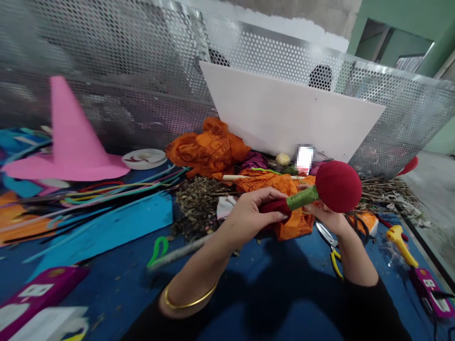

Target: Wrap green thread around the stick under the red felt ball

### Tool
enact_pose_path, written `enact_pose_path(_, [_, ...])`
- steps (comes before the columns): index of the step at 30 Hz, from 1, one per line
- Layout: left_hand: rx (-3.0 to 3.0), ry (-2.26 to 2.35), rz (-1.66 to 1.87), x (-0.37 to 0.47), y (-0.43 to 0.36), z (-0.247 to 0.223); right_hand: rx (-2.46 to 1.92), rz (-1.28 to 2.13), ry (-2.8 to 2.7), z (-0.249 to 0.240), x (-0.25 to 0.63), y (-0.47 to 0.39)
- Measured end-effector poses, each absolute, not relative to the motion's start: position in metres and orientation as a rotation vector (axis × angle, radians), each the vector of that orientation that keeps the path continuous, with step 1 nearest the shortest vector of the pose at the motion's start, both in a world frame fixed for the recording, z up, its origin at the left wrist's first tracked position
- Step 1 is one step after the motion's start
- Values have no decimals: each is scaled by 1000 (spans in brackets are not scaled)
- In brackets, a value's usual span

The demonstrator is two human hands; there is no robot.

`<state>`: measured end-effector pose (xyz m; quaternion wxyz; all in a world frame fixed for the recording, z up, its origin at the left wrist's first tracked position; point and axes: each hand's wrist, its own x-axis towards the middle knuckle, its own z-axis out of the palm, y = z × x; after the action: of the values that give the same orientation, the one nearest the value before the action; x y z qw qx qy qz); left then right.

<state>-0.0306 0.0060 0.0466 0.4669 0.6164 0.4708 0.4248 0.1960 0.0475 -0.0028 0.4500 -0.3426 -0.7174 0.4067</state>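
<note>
A red cloth-covered ball (338, 186) has a neck wrapped in green cord (303, 198), and dark red cloth (275, 208) extends from the neck's left end. My left hand (256, 210) pinches that dark red cloth between thumb and fingers. Beneath the ball and beside the green neck is my right hand (325, 213); its fingers are partly hidden by the ball and neck, and its exact hold is unclear. Orange patterned cloth (293, 229) lies beneath both hands. Scissors with yellow handles (336, 263) rest on the blue table (284, 298) by my right forearm.
A pink cone hat (73, 132), a white tape roll (144, 158) and blue foam sheet (124, 232) are at left. Orange cloth (209, 149) and dried leaves (197, 203) lie centrally. A white board (287, 109) stands behind. At right is a yellow glue gun (401, 244).
</note>
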Motion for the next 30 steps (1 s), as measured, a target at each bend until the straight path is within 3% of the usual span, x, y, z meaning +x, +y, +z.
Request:
enact_pose_path(4, [1465, 1112, 1083, -31, 7, 47, -749, 981, -1963, -1, 166, 27])
enact_pose_path(10, [1370, 1115, 1151, -32, 13, 41, -766, 522, -1930, 22, 168, -2])
enact_pose_path(15, [1368, 1008, 1110, -23, 19, 26, -419, 919, -1720, 13, 160, -6])
enact_pose_path(19, [1430, 1023, 1114, -15, 22, 17, -460, 1196, -1272, 1, 146, 1])
enact_pose_path(30, [1587, 1279, 1126, -3, 25, 4, -804, 1140, -983, 13, 140, -17])
